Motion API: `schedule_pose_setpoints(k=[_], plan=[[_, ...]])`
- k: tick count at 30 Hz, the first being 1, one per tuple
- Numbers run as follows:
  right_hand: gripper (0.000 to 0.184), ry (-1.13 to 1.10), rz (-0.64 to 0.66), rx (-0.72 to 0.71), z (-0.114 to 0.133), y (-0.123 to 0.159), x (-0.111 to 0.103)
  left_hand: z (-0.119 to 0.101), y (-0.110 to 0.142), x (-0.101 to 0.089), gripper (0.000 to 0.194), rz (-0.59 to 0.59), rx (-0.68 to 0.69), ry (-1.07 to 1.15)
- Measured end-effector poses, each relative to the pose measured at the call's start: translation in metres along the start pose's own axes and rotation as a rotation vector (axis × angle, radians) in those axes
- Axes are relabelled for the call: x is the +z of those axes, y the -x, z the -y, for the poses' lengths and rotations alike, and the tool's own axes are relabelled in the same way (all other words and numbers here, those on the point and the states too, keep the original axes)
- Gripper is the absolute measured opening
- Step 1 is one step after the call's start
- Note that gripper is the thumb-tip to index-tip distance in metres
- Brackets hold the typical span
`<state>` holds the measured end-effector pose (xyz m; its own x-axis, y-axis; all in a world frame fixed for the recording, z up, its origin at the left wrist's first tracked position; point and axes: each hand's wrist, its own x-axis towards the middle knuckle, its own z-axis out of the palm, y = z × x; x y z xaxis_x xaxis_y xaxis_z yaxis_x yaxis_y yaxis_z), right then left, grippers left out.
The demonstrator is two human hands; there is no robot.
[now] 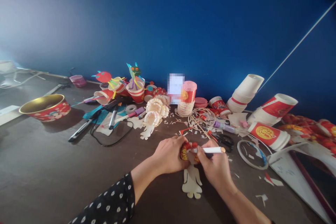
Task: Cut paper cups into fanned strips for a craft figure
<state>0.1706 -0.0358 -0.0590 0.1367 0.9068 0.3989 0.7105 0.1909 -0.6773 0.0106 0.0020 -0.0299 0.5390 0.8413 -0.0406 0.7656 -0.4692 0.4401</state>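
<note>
The wall (168,24) was deep blue, the paper cup (184,153) below it was red with gold emblem, the sleeve (105,199) further below was black with white dots

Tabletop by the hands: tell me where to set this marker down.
Bare tabletop lies between the red bowl and the left hand. Crowded: beyond the right hand, among paper scraps, scissors and red paper cups.

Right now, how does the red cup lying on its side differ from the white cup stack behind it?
The red paper cup has a round gold emblem; the white cup stack is mostly plain. The red cup is single; the stack nests several. The red cup lies on its side; the stack leans tilted upward. Both are paper cups.
</note>
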Motion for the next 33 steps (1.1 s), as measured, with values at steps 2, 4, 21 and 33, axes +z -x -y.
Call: schedule_pose_setpoints(k=[2,4,21,33], plan=[[0.022,-0.023,-0.009,0.011,-0.0001,0.0014,-0.0006,0.0003,-0.0001,0.0004,0.039,-0.003,0.001,0.0],[0.021,-0.04,-0.018,0.017,-0.0006,0.0026,-0.0009,0.0007,-0.0003,0.001,0.039,-0.006,0.0,0.0],[0.023,-0.073,0.097,0.0,0.0018,-0.0007,0.001,0.0045,-0.0005,0.0044,0.039,-0.046,0.037,0.02],[0.024,0.027,0.045,0.043,-0.0008,0.0,0.001,0.0036,-0.0002,0.0042,0.041,-0.053,0.025,0.035]])
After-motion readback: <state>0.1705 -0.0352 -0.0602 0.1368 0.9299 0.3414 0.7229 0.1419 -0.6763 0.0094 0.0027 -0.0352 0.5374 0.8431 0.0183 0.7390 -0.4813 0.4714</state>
